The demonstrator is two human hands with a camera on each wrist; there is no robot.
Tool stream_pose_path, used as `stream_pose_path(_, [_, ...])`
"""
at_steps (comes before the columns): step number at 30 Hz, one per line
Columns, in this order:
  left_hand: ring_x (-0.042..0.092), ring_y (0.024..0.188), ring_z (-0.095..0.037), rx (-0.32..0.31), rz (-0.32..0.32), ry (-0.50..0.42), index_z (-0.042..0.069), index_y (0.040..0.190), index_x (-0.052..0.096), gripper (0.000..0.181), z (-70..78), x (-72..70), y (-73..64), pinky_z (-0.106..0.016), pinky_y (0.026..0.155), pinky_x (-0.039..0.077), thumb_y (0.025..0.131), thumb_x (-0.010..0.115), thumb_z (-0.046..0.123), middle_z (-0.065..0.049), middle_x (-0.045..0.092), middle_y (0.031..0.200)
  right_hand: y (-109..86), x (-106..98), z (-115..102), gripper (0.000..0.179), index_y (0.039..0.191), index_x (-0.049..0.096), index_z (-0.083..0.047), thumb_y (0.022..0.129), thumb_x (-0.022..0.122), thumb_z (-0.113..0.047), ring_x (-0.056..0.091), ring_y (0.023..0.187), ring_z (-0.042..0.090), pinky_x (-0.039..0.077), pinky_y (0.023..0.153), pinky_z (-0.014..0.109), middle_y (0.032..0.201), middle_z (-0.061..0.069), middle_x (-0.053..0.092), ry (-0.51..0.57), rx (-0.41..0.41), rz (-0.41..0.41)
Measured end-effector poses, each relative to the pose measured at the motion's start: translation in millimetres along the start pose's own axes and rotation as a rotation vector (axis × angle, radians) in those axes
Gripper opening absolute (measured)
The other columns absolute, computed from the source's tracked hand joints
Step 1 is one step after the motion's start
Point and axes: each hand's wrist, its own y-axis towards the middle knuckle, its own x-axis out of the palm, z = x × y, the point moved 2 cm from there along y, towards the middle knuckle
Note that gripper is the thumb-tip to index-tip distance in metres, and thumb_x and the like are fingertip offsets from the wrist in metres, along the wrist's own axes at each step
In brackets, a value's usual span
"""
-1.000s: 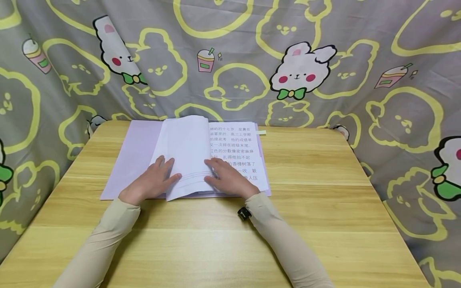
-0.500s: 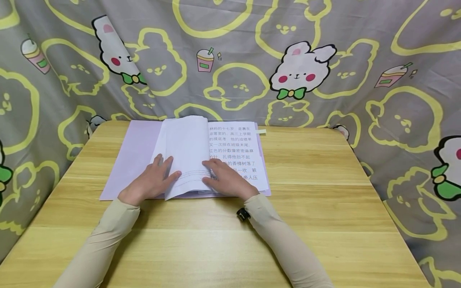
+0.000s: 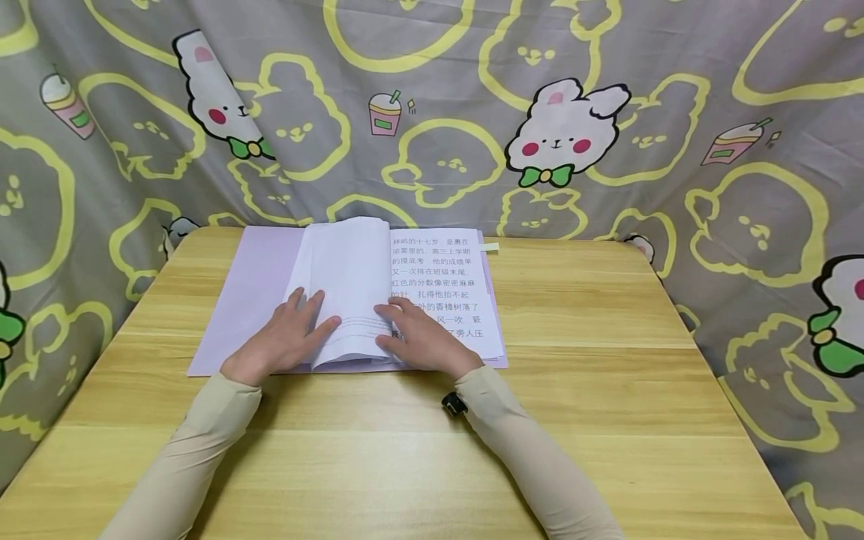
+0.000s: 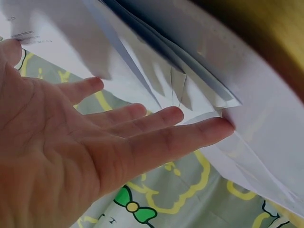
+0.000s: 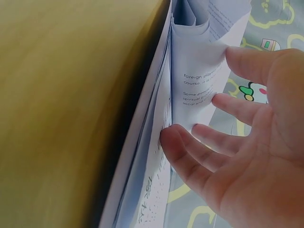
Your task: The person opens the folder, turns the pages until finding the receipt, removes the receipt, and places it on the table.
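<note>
A lilac folder [image 3: 226,322] lies spread on the table, loose printed pages inside. White pages [image 3: 351,270] bulge up over its middle, their near edge curling. My left hand [image 3: 280,337] rests on the left part of these pages, fingers spread. In the left wrist view its fingers [image 4: 156,142] extend straight beside the pages. On the right, my right hand [image 3: 428,334] touches the bulging pages' edge with its fingertips, over a page [image 3: 439,262] of large print. The right wrist view shows its fingers [image 5: 225,137] loosely bent against a curved page [image 5: 194,66] with English text.
The wooden table [image 3: 418,457] extends in front of and to both sides of the folder. A pale green tab [image 3: 490,248] sticks out from the folder's right edge. Behind stands a grey curtain [image 3: 459,90] with cartoon prints. A small black device [image 3: 454,403] sits at the right wrist.
My right hand has slid slightly left and toward me along the bulging pages. Their near left corner has drawn back and curls up more. My left hand has hardly moved.
</note>
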Motion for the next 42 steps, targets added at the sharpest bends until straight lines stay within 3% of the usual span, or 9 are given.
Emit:
stream_pose_path(8, [0.015,0.145,-0.065,0.012,0.015,-0.023,-0.003,0.162,0.015,0.089,3.5,-1.9,-0.7,-0.074,0.115,0.019,0.105,0.027,0.064,-0.041,0.008,0.162,-0.6,-1.1,-1.8,0.058,0.158,0.041,-0.019,0.105,0.057,-0.037,0.036,0.15,0.027,0.035,0.119,0.044,0.167,0.01,0.029,0.003,-0.012,0.007])
stream_pose_path(16, [0.023,0.142,-0.066,-0.004,0.009,-0.021,-0.002,0.162,0.014,0.091,4.7,-1.1,-0.5,-0.074,0.112,0.026,0.104,0.026,0.067,-0.042,0.009,0.161,1.0,0.0,-3.3,0.058,0.158,0.04,-0.02,0.105,0.057,-0.037,0.038,0.15,0.025,0.037,0.118,0.043,0.167,0.008,0.029,0.005,-0.031,0.019])
stream_pose_path(31, [0.025,0.141,-0.066,-0.021,0.006,-0.034,0.0,0.163,0.007,0.098,5.4,-4.5,-1.1,-0.074,0.113,0.024,0.101,0.027,0.073,-0.039,0.005,0.163,-0.2,7.1,-14.6,0.051,0.151,0.051,-0.016,0.105,0.057,-0.037,0.041,0.147,0.026,0.035,0.119,0.041,0.164,0.009,0.034,-0.033,-0.094,0.007])
stream_pose_path(35, [0.019,0.145,-0.064,-0.026,0.001,-0.026,0.001,0.163,0.01,0.099,5.9,-3.5,-1.6,-0.073,0.113,0.023,0.1,0.03,0.074,-0.038,0.005,0.164,-0.4,9.4,-17.3,0.049,0.148,0.054,-0.013,0.105,0.057,-0.036,0.04,0.148,0.028,0.033,0.121,0.04,0.163,0.009,0.036,-0.074,-0.104,-0.01])
stream_pose_path(42, [0.012,0.145,-0.067,-0.007,0.007,0.006,0.0,0.161,0.021,0.092,4.8,-1.1,-3.5,-0.078,0.109,0.025,0.101,0.047,0.064,-0.041,0.008,0.161,-1.2,10.8,-18.6,0.046,0.143,0.059,-0.01,0.105,0.057,-0.035,0.04,0.148,0.027,0.031,0.122,0.038,0.161,0.009,0.042,-0.117,-0.117,-0.039])
